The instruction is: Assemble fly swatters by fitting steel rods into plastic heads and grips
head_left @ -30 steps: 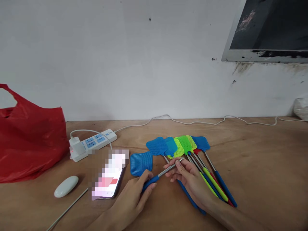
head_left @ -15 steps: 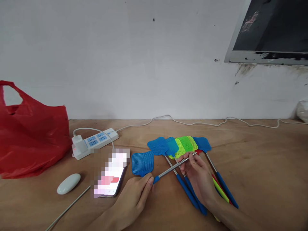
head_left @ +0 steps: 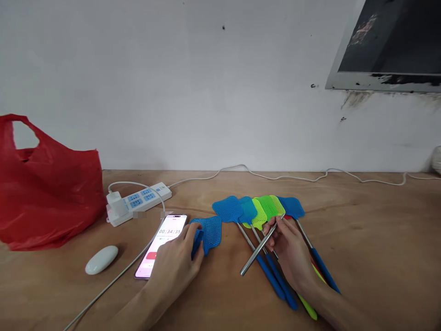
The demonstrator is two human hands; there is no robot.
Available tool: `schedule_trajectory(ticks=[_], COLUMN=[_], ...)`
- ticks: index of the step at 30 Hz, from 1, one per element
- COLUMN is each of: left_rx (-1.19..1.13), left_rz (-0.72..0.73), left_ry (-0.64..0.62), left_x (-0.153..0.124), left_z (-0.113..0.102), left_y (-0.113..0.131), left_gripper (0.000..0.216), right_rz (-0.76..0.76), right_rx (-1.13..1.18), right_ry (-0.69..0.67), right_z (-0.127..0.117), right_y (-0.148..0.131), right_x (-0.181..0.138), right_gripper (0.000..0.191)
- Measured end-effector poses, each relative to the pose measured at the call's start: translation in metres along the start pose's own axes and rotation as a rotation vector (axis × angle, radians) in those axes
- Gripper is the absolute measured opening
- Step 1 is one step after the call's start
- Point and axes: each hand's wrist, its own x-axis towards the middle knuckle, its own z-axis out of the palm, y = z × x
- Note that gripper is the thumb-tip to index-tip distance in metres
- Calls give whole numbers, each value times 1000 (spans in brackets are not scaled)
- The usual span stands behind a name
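A row of fly swatters (head_left: 262, 209) with blue and green mesh heads and metal shafts lies fanned on the wooden table (head_left: 372, 239). My right hand (head_left: 289, 250) rests over their shafts and pinches a bare silver metal rod (head_left: 258, 250) near its upper end; the rod slants down to the left. My left hand (head_left: 174, 264) is closed on the edge of a loose blue mesh swatter head (head_left: 211, 232) lying beside a phone (head_left: 161, 246).
A red plastic bag (head_left: 48, 188) stands at the left. A white power strip (head_left: 138, 202) with a cable, a white oval object (head_left: 101, 259) and a thin metal rod (head_left: 103, 289) lie near it. A white cord (head_left: 292, 177) runs along the wall.
The blue grip has come off the rod, which my right hand now holds alone, swung steeper. My left hand moved up left from the grip to the loose blue head.
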Motion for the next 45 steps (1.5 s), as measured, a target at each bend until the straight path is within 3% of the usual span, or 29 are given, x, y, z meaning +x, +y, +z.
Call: schedule_trajectory(ticks=[5,11,18,25,34,45], left_rx=[-84,-427,-459,-419,-453,-386], left_rz=[49,234,306,298,286,310], left_ry=[24,-162,-294,-196,-299,-304], left_x=[0,-5,-10,-11,-11,-10], left_z=[-2,-5,-1,-2,-1,-4], left_y=[1,13,16,13,13,9], left_gripper=[20,21,22,21,26,27], right_rz=[41,124,182,10,-73,-401], right_rx=[-30,-98,-132,-413,-540,-1056], right_ry=[-45,-187,-358,-252,-409,-647], right_z=[-1,1,4,-4,-8,-9], right_y=[2,4,6,14,8,9], right_x=[1,-2,-7,1,0,-6], right_gripper=[32,36,35,39,28,16])
